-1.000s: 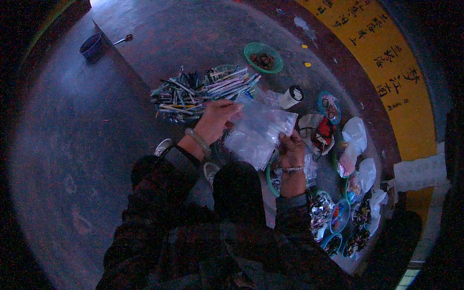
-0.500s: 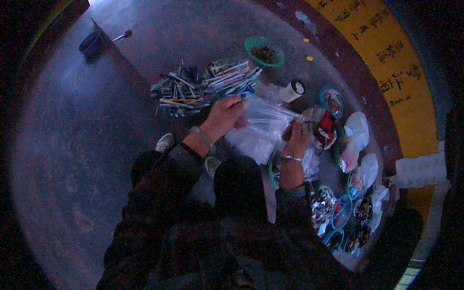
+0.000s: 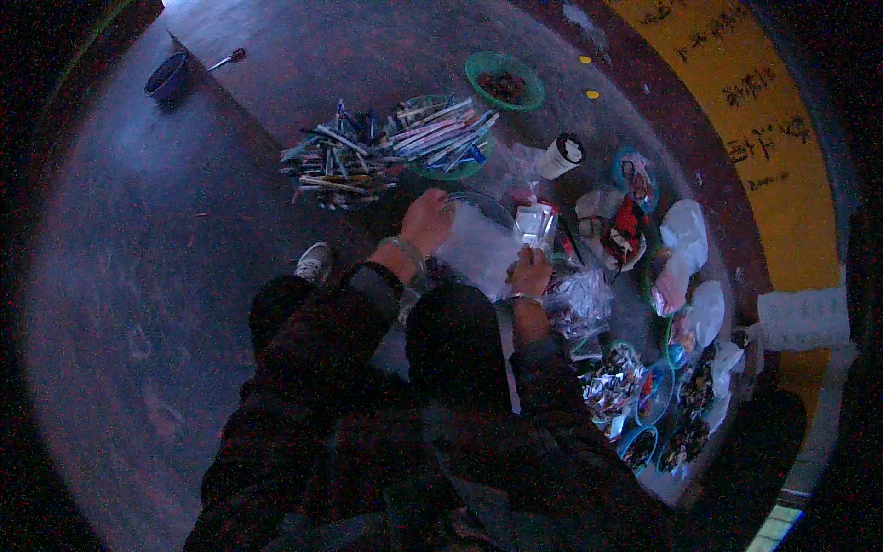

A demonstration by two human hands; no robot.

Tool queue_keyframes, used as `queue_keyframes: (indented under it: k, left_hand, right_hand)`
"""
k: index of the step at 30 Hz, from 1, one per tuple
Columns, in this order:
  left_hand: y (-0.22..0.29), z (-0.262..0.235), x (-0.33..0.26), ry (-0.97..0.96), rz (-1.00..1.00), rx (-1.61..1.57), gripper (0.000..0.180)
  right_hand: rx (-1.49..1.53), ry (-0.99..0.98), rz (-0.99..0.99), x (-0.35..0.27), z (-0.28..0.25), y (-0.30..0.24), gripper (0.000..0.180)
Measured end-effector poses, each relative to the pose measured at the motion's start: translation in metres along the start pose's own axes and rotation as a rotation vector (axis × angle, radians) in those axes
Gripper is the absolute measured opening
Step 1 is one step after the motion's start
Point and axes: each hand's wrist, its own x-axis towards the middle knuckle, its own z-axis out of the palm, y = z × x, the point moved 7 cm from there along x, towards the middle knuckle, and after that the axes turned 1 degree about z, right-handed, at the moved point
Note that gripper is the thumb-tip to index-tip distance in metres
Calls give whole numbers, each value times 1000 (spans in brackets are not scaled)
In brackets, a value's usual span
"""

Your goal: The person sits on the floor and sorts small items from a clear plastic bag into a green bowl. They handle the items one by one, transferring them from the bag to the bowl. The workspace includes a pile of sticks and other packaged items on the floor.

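A clear plastic bag [image 3: 475,247] hangs between my hands above my knees. My left hand [image 3: 429,221] is closed, its fingers pinching the bag's upper left side. At the lower right edge, my right hand [image 3: 530,272] is closed too, its fingertips pressed on the plastic. Just beyond the right hand lies a small silvery-white packet [image 3: 535,226]. Past my left hand are a heap of loose pens [image 3: 338,166] and a green basket [image 3: 455,170] filled with more pens. A pile of clear plastic bags [image 3: 581,302] lies right of my right hand.
Farther off stand a green basket [image 3: 522,61] with brown bits, a white cup [image 3: 563,156] and a purple basin [image 3: 167,78]. On the right are an open bag [image 3: 602,244] with red contents, white plastic bags [image 3: 685,235] and several baskets of small parts [image 3: 612,382].
The bag was stretched taut and is now slacker. My right hand has come left and nearer to me; my left hand has lowered slightly. The silvery packet now shows.
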Motion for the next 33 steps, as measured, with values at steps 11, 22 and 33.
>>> queue_keyframes:
  k: [11, 22, 33]
  left_hand:
    - [38, 81, -41, -402, 616, 600, 40]
    - [84, 64, -19, -555, 453, 644, 41]
    - [89, 27, -9, -360, 366, 527, 35]
  right_hand:
    - [-432, 96, -200, 35, 5, 87, 26]
    - [-775, 438, -489, 135, -19, 13, 28]
    - [-910, 83, -224, 213, 52, -57, 23]
